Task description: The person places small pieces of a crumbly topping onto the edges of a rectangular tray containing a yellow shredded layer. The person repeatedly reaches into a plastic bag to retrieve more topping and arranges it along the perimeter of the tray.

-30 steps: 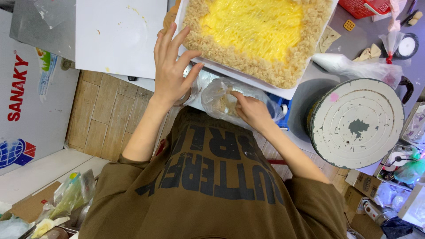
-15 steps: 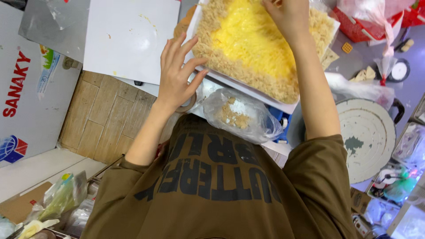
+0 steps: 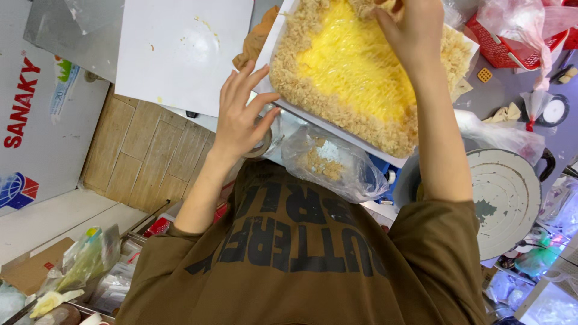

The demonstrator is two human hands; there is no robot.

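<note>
Yellow-centred cake [image 3: 355, 78] sits on its white board [image 3: 337, 123] on the desk. My left hand [image 3: 241, 117], fingers spread, steadies the board's edge; my right hand [image 3: 409, 30] should press crumbs gently, fingers together.

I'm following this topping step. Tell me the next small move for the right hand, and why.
Probably drop the crumbs at the far edge. The right hand sits over the far side of the cake, its yellow centre ringed with crumbs, while the left hand steadies the white board.
</note>
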